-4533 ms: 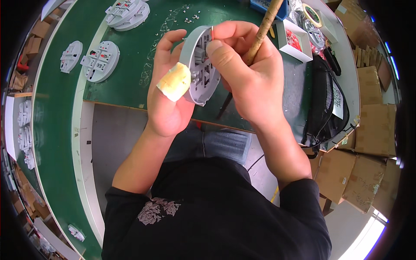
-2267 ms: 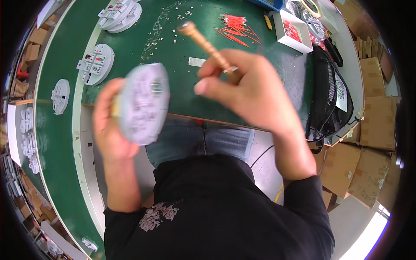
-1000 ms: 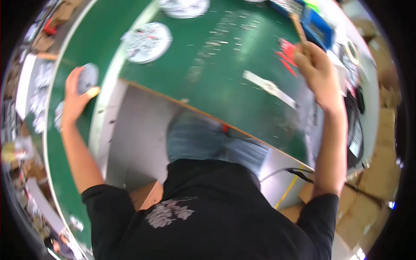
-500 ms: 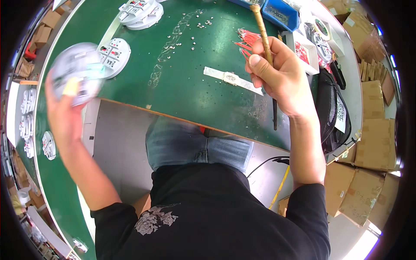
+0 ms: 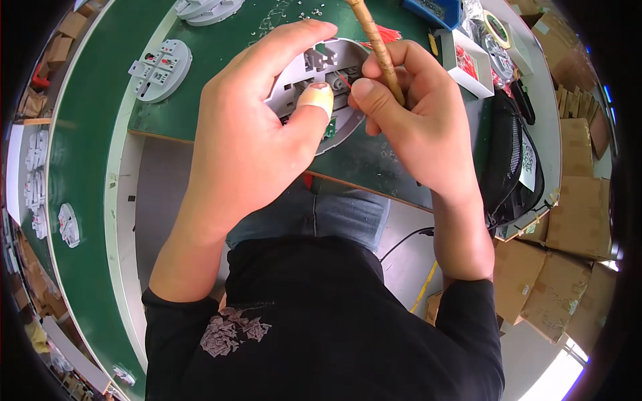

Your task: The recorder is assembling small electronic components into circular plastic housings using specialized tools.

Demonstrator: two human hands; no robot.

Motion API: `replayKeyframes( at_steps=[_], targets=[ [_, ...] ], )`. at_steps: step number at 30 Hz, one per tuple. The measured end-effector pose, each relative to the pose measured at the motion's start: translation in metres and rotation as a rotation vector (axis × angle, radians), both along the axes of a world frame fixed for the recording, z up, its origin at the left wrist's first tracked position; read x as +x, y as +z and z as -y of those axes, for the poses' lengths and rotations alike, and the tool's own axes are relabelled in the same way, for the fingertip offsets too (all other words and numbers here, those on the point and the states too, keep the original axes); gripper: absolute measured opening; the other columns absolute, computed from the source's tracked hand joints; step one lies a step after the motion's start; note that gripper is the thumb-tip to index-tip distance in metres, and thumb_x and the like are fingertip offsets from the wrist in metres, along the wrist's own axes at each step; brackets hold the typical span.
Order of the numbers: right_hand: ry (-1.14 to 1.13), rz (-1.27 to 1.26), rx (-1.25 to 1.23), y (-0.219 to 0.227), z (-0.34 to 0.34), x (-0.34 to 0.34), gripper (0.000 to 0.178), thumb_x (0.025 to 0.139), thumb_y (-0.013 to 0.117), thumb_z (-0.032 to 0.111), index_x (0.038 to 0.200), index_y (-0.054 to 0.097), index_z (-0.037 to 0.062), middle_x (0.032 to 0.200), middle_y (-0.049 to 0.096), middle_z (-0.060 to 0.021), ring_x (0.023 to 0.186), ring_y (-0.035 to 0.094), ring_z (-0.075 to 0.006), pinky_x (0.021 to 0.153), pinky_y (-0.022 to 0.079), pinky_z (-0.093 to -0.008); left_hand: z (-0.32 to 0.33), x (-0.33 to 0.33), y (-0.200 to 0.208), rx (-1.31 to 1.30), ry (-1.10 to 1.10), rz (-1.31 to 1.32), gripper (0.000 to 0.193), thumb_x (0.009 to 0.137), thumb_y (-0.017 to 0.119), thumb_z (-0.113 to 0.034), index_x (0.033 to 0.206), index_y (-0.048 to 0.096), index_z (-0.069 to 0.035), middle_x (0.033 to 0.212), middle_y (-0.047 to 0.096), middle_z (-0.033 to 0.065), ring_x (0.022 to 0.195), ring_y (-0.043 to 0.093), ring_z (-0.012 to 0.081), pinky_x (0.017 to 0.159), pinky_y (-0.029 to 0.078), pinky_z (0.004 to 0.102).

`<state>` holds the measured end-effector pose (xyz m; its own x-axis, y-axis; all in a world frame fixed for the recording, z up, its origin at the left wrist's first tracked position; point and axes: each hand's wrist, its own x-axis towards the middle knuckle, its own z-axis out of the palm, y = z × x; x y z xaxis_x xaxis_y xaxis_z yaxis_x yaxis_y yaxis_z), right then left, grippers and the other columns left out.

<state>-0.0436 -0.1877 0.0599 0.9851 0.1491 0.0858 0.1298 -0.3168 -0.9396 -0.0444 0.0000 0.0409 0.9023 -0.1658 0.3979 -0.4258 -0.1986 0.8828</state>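
My left hand (image 5: 247,140) grips a round grey plastic housing (image 5: 286,88) above the table's front edge, its hollow side with ribs and slots facing up. A yellowish wrap covers the left thumb, which presses inside the housing. Beside that thumb shows a bit of green circuit board (image 5: 330,128). My right hand (image 5: 421,113) is closed around a tan, wrapped rod-like tool (image 5: 373,37), tilted across the fingers. Its fingertips are at the housing's right side, near a thin red wire (image 5: 343,79). Whether they pinch the wire I cannot tell. The tool's lower end is hidden by the hand.
Round white assemblies lie at the left (image 5: 164,70) and far left in a stack (image 5: 210,10). Red wires (image 5: 389,33) lie behind my right hand. A blue bin (image 5: 435,15), a white box of red parts (image 5: 461,81) and a black bag (image 5: 505,157) line the right side.
My left hand has brought the round housing from the far left to the middle, beside my right hand. The right hand has moved slightly left, still holding the wrapped tool.
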Motion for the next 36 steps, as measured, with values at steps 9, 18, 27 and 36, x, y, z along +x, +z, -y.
replayKeyframes(
  at_steps=[9,18,27,36],
  targets=[
    [-0.036,0.113,-0.102,-0.007,-0.007,0.001,0.014,0.094,0.070,0.006,0.101,0.057,0.0039,0.082,0.062,-0.0001,0.065,0.055,-0.0053,0.057,0.044,-0.0203,-0.003,0.003,-0.008,-0.090,-0.023,-0.012,0.050,0.085,0.058,0.012,0.134,0.060,0.000,0.128,0.063,0.0087,0.114,0.063,0.0151,0.096,0.051,0.0279],
    [-0.043,0.167,-0.139,-0.005,-0.011,0.006,0.016,0.092,0.073,0.007,0.096,0.058,0.0042,0.079,0.057,0.0029,0.064,0.050,-0.0034,0.058,0.041,-0.0196,-0.005,0.008,-0.010,-0.120,-0.011,-0.047,0.050,0.086,0.059,0.012,0.135,0.059,0.000,0.125,0.064,0.0078,0.111,0.063,0.0141,0.094,0.052,0.0278],
    [-0.045,0.055,-0.263,0.017,-0.011,0.013,0.018,0.087,0.075,0.006,0.096,0.059,0.0048,0.075,0.053,0.0053,0.064,0.042,-0.0014,0.056,0.033,-0.0193,-0.010,0.019,-0.014,0.064,0.027,0.148,0.044,0.085,0.063,0.010,0.128,0.063,0.000,0.121,0.066,0.0096,0.109,0.064,0.0160,0.093,0.052,0.0287],
    [0.094,-0.047,-0.310,0.045,-0.003,0.030,0.045,0.107,0.045,0.043,0.071,0.038,0.0173,0.058,0.031,0.0037,0.046,0.027,-0.0103,0.040,0.024,-0.0267,0.003,0.022,-0.004,0.311,0.038,0.251,0.044,0.078,0.072,0.007,0.121,0.066,-0.001,0.111,0.070,0.0115,0.099,0.069,0.0220,0.089,0.054,0.0311]
  ],
)
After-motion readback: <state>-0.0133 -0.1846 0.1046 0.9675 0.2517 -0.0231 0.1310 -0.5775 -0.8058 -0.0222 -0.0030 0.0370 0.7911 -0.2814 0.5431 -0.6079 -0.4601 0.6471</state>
